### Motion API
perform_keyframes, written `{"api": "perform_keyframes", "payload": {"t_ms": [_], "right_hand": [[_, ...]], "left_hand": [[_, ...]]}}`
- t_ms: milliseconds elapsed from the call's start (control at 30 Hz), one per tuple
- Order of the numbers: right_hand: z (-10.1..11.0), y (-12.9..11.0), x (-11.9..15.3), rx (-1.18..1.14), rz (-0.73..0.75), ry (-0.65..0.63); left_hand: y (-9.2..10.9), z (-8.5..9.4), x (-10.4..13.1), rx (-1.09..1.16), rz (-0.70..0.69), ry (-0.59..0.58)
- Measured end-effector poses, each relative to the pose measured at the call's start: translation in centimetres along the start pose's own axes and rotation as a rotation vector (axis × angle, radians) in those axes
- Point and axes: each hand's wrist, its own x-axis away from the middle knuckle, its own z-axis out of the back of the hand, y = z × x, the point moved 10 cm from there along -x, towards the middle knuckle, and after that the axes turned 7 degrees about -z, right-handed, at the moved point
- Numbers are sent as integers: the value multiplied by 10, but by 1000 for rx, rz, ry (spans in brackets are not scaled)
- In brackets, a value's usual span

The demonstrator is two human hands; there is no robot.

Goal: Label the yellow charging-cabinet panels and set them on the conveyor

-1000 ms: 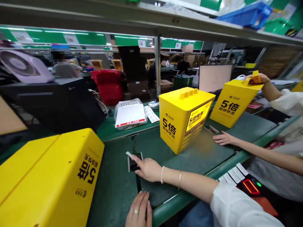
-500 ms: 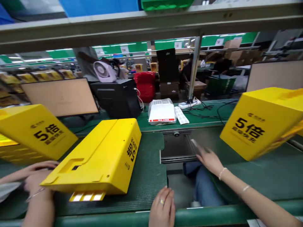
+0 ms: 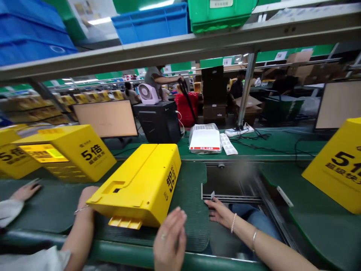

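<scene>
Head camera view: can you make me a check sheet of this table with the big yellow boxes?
Surface: green mat on a belt line, with a dark gap in it.
Job's things: yellow box lying flat; small white slip at the gap's edge.
Clutter: white packet; upright yellow boxes at left and right.
Hands: left hand open, beside the lying box; right hand open, fingertips at the slip; co-worker's arm at the box's far side.
Cables: black cables run from a power strip.
Surroundings: blue bins and green bin overhead; monitor; people working behind.
</scene>
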Motion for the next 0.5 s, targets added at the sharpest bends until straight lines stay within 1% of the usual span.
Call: {"api": "perform_keyframes", "payload": {"t_ms": [33, 100, 167, 200, 267, 300, 333, 367, 400, 433, 500], "right_hand": [[-14, 2, -5, -50, -4, -41], [-31, 1, -11, -124, -7, -90], [-37, 0, -15, -169, -10, -101], [-38, 0, -15, -184, -11, -97], [-34, -1, -14, -205, -11, -86], [-31, -1, -12, -213, -12, -82], [-26, -1, -9, -220, -13, -77], [-20, -1, -5, -225, -13, -74], [-12, -1, -1, -227, -15, -72], [-2, -1, 3, -227, -19, -69], [23, 1, 12, -234, -36, -56]], "left_hand": [[-17, 20, -13, -96, 22, 49], [-59, 56, -36, -297, 89, 109], [-112, 80, -53, -451, 207, 82], [-142, 87, -58, -501, 292, 39], [-201, 93, -59, -525, 487, -104], [-226, 93, -57, -501, 573, -185], [-245, 91, -53, -463, 637, -257], [-257, 90, -51, -421, 676, -310], [-263, 89, -50, -384, 688, -339], [-264, 90, -51, -361, 679, -342], [-254, 93, -54, -352, 642, -295]]}}
